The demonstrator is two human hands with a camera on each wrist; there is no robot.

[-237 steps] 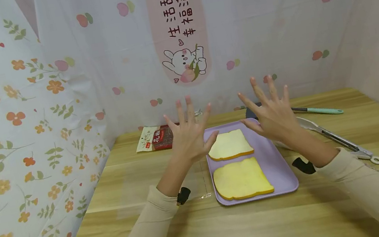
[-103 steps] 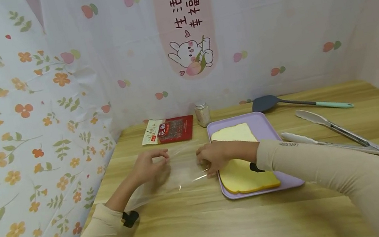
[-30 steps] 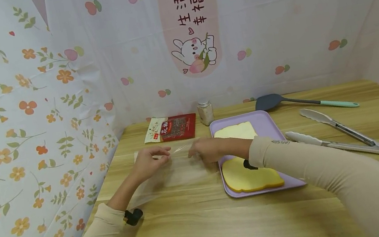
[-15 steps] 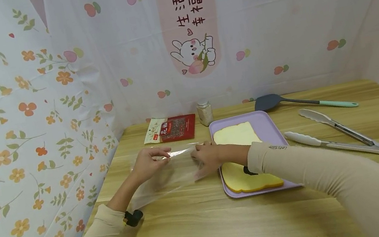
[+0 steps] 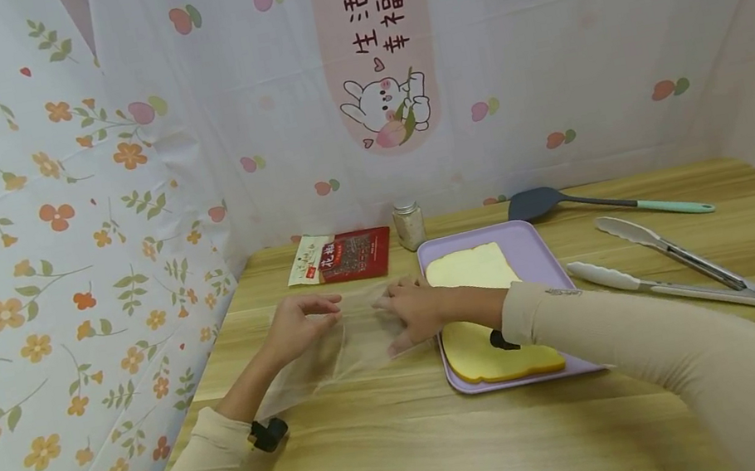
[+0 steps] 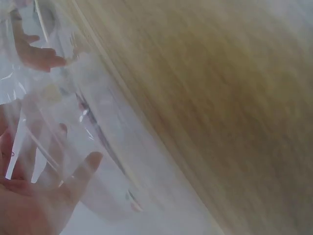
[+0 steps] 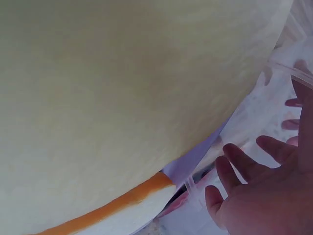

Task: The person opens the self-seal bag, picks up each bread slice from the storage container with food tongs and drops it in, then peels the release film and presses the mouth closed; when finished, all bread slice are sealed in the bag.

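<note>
In the head view, a clear plastic bag (image 5: pixel 365 339) lies on the table to the left of a purple tray (image 5: pixel 536 258). At its left part is my left hand (image 5: pixel 299 329), thumb and index finger apart. The left wrist view shows the left hand (image 6: pixel 39 186) through the clear film, its fingers spread. My right hand (image 5: pixel 417 313) touches the right side of the bag above the tray's left edge. Its fingers look loosely bent and separated in the right wrist view. Two bread slices (image 5: pixel 497 353) lie on the tray, partly covered by the right arm.
Behind the bag are a red-and-white spice packet (image 5: pixel 351 255) and a small glass jar (image 5: pixel 409 225). A dark spatula (image 5: pixel 538 200) with a green handle and metal tongs (image 5: pixel 694 268) lie right of the tray. Patterned curtains enclose the table's left and back.
Both hands were raised and spread earlier; they came down to the bag. In the last second the right hand turned and its fingers spread apart; the left hand stayed almost still. The bag's creases shifted.
</note>
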